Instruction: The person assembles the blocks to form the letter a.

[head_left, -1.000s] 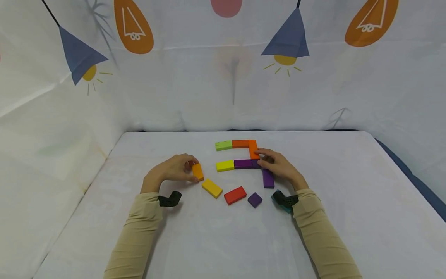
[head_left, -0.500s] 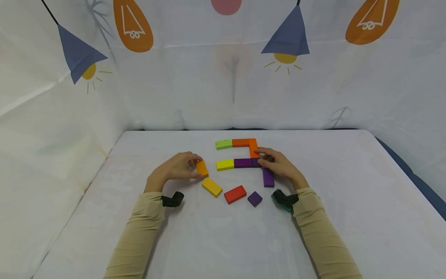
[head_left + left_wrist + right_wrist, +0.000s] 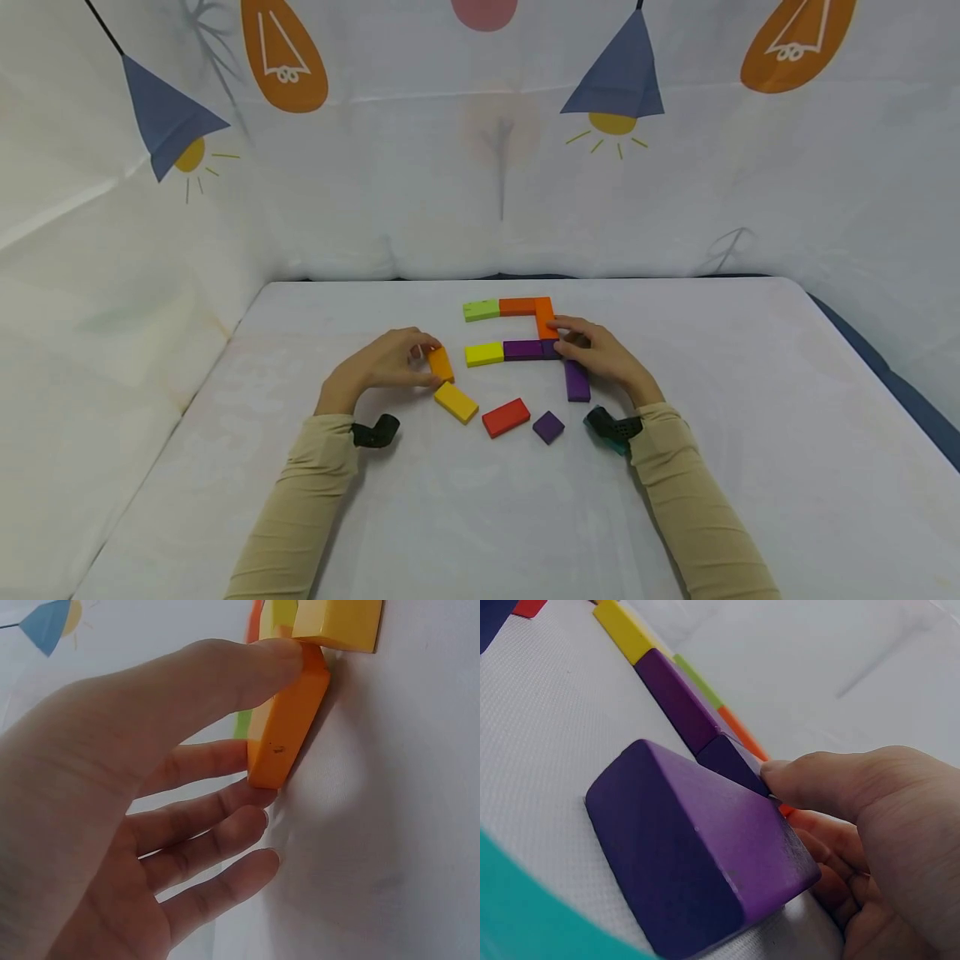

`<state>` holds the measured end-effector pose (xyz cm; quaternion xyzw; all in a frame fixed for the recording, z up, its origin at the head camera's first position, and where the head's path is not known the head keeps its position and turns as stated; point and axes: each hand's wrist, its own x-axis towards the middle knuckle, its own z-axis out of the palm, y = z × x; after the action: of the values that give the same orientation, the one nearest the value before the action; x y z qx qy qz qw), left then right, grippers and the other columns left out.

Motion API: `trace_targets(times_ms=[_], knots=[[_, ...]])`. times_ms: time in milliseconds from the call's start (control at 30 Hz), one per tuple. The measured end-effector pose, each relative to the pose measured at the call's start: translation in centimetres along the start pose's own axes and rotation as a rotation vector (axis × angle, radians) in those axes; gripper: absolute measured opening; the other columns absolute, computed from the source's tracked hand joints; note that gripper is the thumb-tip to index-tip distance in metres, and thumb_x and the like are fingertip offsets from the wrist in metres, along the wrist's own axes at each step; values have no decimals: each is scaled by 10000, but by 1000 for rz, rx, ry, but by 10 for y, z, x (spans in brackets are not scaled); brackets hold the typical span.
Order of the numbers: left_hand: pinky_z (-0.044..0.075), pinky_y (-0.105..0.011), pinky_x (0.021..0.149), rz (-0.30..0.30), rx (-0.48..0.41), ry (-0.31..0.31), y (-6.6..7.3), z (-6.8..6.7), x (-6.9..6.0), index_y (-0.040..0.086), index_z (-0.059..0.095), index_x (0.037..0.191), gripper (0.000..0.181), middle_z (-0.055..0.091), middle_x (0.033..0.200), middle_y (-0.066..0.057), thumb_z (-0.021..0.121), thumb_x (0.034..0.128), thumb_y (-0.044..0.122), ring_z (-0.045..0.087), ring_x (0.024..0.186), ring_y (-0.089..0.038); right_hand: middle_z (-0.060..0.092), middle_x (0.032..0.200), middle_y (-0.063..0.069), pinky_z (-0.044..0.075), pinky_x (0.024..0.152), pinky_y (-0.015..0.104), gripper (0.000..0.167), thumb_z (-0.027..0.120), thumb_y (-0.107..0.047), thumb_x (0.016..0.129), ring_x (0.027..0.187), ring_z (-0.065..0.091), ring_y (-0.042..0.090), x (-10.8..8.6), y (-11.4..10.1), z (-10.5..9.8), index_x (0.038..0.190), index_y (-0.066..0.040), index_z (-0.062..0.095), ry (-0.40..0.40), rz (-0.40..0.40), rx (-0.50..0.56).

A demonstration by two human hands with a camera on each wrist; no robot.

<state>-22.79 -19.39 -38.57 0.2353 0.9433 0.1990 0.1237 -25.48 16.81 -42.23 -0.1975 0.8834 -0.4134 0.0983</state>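
Note:
My left hand pinches a light orange block between thumb and fingers. In the left wrist view this orange block stands on the table, one end at a yellow-orange block. My right hand rests at the right side of a row of blocks. Its thumb touches a small purple block, and a forefinger touches an upright-running orange block. From there the row runs left through a long purple block to a yellow block. Another purple block extends toward me below the right hand.
Along the far side, a green block meets a dark orange block. Nearer me lie a red block and a small purple block. A teal piece shows partly under the right wrist camera. White table surrounds everything.
My left hand has slid right and slightly away from me with the light orange block, bringing it up against the yellow-orange block. The right hand has stayed in place.

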Motion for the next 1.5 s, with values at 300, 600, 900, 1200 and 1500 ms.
trace_targets(times_ms=[300, 600, 900, 1200, 1500], knots=[[450, -313, 803, 9, -12, -22, 2, 2, 1, 154, 607, 1235, 581, 606, 1064, 0, 743, 755, 454, 525, 951, -176, 565, 1267, 148, 436, 932, 433, 469, 566, -297, 942, 1067, 522, 281, 0, -1, 0, 1382, -161, 480, 3, -2, 13], [452, -316, 809, 33, -4, -42, 6, 3, 2, 148, 610, 1229, 586, 613, 1076, 5, 744, 753, 462, 526, 943, -170, 572, 1232, 145, 441, 909, 407, 461, 563, -269, 940, 1044, 518, 271, 0, -1, 0, 1374, -136, 487, 14, -12, 13], [450, -304, 804, 36, 6, -56, 11, 4, 3, 148, 614, 1230, 581, 615, 1078, 0, 746, 753, 452, 526, 938, -163, 550, 1285, 139, 429, 943, 429, 463, 570, -284, 942, 1079, 510, 276, 0, -2, 1, 1380, -163, 482, 3, 7, 18], [455, -311, 814, 38, -9, -76, 14, 4, 3, 147, 610, 1238, 604, 610, 1090, -1, 743, 750, 474, 525, 941, -160, 551, 1284, 148, 432, 947, 441, 468, 567, -294, 943, 1084, 515, 282, 0, -2, 1, 1385, -168, 476, 2, 6, 12], [452, -310, 810, 35, -19, -84, 17, 7, 4, 163, 604, 1243, 628, 608, 1080, 2, 735, 742, 518, 518, 947, -163, 539, 1313, 139, 430, 961, 450, 468, 571, -293, 941, 1100, 514, 288, 1, -1, 1, 1383, -171, 479, 4, 13, 16]])
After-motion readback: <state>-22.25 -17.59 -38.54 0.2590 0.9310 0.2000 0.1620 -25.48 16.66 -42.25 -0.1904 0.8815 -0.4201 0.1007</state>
